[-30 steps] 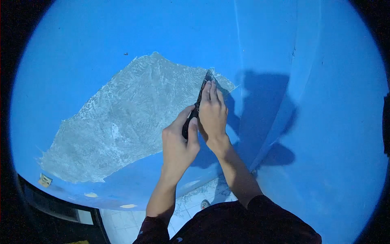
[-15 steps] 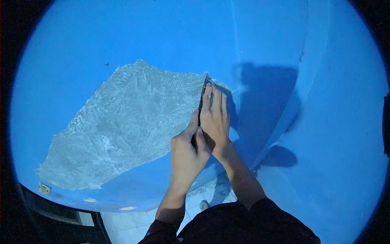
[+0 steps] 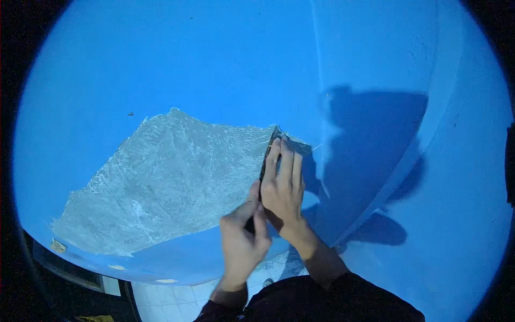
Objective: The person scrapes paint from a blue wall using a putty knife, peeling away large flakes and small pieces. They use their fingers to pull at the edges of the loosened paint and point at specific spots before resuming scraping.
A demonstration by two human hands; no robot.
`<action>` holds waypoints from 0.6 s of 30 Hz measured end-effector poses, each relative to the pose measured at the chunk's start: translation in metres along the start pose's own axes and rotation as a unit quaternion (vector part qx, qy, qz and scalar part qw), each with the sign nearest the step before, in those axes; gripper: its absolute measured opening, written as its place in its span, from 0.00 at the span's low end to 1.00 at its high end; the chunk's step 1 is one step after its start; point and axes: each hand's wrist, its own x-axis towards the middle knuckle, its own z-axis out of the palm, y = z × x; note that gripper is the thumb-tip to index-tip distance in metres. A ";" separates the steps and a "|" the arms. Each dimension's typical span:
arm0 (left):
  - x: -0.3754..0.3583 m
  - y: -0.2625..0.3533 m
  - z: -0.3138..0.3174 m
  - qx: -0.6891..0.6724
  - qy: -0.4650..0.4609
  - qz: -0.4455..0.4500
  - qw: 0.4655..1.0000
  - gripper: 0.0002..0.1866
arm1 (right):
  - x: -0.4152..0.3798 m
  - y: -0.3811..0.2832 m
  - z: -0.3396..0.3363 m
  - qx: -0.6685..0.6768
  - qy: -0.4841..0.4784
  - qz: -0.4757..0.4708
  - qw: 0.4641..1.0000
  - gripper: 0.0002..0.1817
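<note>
A large grey patch (image 3: 171, 182) with whitish streaks lies on the blue wall (image 3: 225, 64). Against its right edge stands a thin dark blade (image 3: 266, 155), tilted slightly to the right at its top. My left hand (image 3: 244, 231) is closed round the lower end of this tool, with its index finger stretched up along it. Just above and to the right, my right hand (image 3: 284, 185) lies with its fingers pressed on the blade. Most of the tool's lower part is hidden by my hands.
A small socket-like box (image 3: 58, 246) sits low on the wall at the left. White floor tiles (image 3: 171, 300) show below. Dark shadows fall on the wall at the right, where it meets another blue surface. A shoe tip (image 3: 268, 282) shows near the bottom.
The camera view has shifted, so the patch and both hands appear lower. The blade stays at about the same place on the patch's right part, still held by both hands.
</note>
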 end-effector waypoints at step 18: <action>0.021 -0.014 -0.028 0.017 -0.068 0.071 0.995 0.18 | 0.003 -0.015 -0.008 0.025 -0.007 0.086 0.996 0.29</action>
